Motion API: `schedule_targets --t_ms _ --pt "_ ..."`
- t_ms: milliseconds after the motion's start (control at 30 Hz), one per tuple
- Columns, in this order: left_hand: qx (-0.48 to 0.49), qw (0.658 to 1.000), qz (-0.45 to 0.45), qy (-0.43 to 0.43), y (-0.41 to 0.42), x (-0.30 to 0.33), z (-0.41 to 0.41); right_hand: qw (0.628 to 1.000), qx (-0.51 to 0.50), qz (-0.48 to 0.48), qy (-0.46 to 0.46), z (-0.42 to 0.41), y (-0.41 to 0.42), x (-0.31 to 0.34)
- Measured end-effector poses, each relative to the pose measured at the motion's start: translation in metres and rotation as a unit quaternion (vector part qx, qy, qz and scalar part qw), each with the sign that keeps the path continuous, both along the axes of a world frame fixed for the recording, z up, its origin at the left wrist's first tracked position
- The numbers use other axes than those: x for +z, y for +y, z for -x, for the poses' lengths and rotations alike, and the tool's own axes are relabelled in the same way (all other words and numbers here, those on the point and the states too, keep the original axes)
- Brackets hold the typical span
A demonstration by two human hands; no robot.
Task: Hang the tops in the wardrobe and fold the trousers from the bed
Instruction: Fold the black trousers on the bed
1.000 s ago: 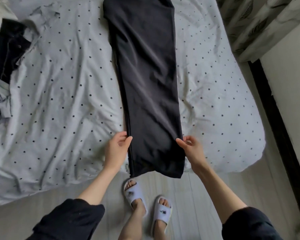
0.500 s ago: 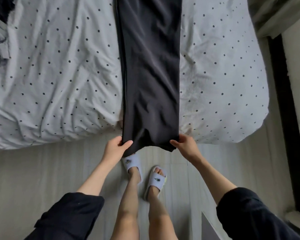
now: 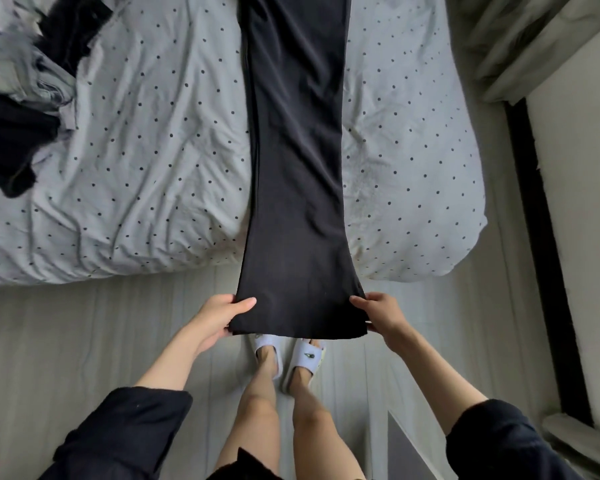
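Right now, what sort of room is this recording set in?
Most likely a home bedroom. A bed with a polka-dot cover fills the view, black trousers lie stretched along it, a heap of clothes sits at its far left, and a curtain hangs at the upper right.

A bed (image 3: 136,161) covered in a rumpled pale grey sheet with small dark dots is seen across the upper part of the view, its near edge running above a floor (image 3: 84,341) of light, whitish planks. Along the right side a pale wall (image 3: 582,202) is met at its foot by a dark strip (image 3: 537,237), and a patterned grey curtain (image 3: 506,39) is hung at the upper right corner in soft, even daylight.
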State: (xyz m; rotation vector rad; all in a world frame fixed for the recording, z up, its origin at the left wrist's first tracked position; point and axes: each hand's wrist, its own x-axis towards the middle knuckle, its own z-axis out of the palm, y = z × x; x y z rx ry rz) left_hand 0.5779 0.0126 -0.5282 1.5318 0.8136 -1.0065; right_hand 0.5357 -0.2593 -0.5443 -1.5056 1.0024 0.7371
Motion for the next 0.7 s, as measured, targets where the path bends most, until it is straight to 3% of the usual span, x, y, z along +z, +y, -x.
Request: schedule_targets --t_ms 100,300,500,567,700 --pt "0.023 1.0 0.013 0.004 -0.003 0.024 -0.027 0.999 -0.014 -0.029 0.028 -0.024 -0.012 0.03" --pt "0.194 0.979 0.06 -0.006 -0.012 0.063 -0.107 0.98 -0.09 -0.169 0.054 -0.105 -0.036 0.076" --pt "0.18 0.975 0.117 -0.061 -0.027 0.062 -0.199 0.967 -0.151 -0.207 -0.015 -0.198 -0.046 0.079" --pt "0.131 0.986 0.071 -0.078 -0.03 0.041 -0.22 0.97 -0.174 -0.167 -0.023 -0.216 -0.042 0.061" --pt "0.073 0.987 -0.104 -0.096 -0.027 -0.006 -0.198 0.992 -0.106 0.066 -0.014 -0.197 -0.022 0.015"
